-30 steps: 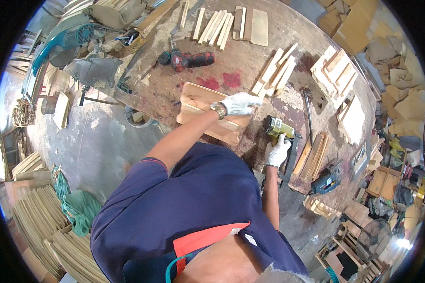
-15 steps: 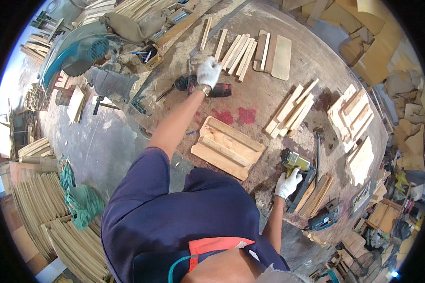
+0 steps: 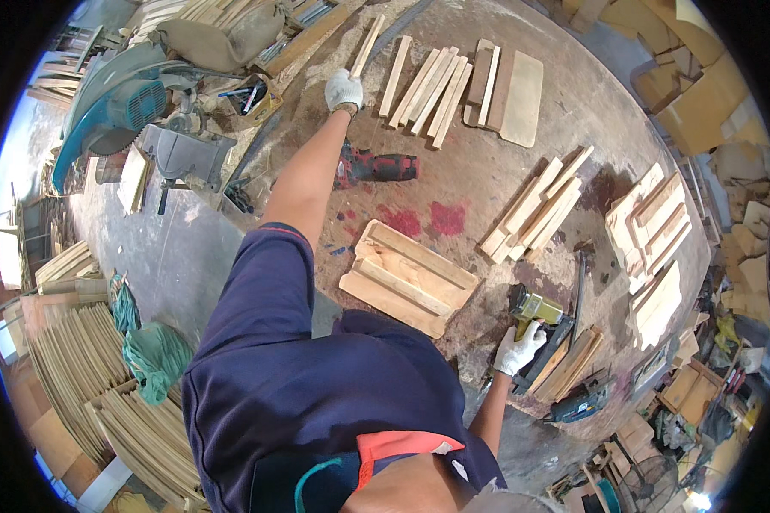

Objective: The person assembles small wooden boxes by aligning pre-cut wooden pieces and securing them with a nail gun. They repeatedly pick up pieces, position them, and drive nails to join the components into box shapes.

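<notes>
My gloved left hand (image 3: 344, 91) reaches to the far side of the table, its fingers closed on the near end of a narrow wood strip (image 3: 369, 47). My gloved right hand (image 3: 520, 345) grips a green and black nail gun (image 3: 536, 308) at the right of the table. Between them, close to my body, lies a wooden board (image 3: 383, 301) with two strips along it. A red and black cordless drill (image 3: 385, 168) rests just nearer than my left hand. More loose strips (image 3: 432, 90) lie to the right of that hand.
Two boards with strips (image 3: 519, 98) lie at the far side. Stacked strips (image 3: 535, 209) and pale boards (image 3: 650, 222) occupy the right. Another power tool (image 3: 580, 400) sits near the right edge. A teal mitre saw (image 3: 133, 107) and a vise (image 3: 184, 154) stand at the left.
My left hand has moved left and farther away, from above the drill to the leftmost strip, which it now grips. The right hand stays on the nail gun.
</notes>
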`<state>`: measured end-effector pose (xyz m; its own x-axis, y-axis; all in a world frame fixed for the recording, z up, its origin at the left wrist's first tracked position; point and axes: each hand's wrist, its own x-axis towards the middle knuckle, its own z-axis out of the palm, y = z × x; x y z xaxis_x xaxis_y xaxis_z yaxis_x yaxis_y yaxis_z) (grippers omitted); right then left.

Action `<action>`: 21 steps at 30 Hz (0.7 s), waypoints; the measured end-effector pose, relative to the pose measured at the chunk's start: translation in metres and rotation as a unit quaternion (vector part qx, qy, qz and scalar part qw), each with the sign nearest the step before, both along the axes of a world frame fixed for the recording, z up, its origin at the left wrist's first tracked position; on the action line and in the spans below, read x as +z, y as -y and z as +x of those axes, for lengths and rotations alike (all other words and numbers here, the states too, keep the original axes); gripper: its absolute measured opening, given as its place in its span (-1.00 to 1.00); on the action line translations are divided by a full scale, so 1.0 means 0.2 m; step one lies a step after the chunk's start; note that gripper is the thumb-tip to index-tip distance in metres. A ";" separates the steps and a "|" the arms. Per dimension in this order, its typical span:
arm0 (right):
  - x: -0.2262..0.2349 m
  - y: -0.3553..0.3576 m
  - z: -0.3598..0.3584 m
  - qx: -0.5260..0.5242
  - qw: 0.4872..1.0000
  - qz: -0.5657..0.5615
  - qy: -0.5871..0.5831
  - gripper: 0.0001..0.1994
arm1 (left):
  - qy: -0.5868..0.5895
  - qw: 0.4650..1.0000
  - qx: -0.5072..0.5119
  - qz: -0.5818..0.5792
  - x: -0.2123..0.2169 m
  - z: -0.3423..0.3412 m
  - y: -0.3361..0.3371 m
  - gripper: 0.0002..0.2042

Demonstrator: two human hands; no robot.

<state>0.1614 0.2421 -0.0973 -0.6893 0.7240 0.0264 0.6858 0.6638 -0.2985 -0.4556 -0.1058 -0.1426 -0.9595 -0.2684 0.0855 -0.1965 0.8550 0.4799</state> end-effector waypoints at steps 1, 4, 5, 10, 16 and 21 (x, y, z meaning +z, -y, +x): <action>0.00 0.00 0.00 -0.006 1.000 -0.003 0.004 -0.21 | -0.052 0.999 0.002 0.014 0.03 0.04 0.01 -0.78; 0.04 0.02 -0.02 -0.016 1.000 0.001 -0.011 -0.24 | -0.061 0.989 0.000 0.133 0.17 0.25 0.03 -0.80; 0.06 0.02 -0.03 -0.015 1.000 0.006 -0.016 -0.24 | -0.068 0.987 -0.047 0.138 0.25 0.35 0.05 -0.80; 0.22 0.08 -0.16 0.011 0.991 0.066 -0.118 -0.31 | -0.018 0.944 -0.150 0.294 0.55 0.96 0.06 -0.79; 0.33 0.22 -0.46 -0.012 0.827 -0.442 -0.348 -0.30 | 0.109 0.844 -0.324 0.413 0.68 1.63 0.08 -0.79; 0.35 0.35 -0.57 -0.062 0.572 -0.707 -0.411 -0.48 | 0.163 0.821 -0.390 0.383 0.69 1.94 0.20 -0.76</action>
<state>0.0480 0.1719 -0.0265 -0.8058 0.4647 -0.3670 -0.0572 -0.6780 -0.7328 -0.0676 -0.1458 -0.0052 -0.8030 0.5843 -0.1176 0.0428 0.2533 0.9664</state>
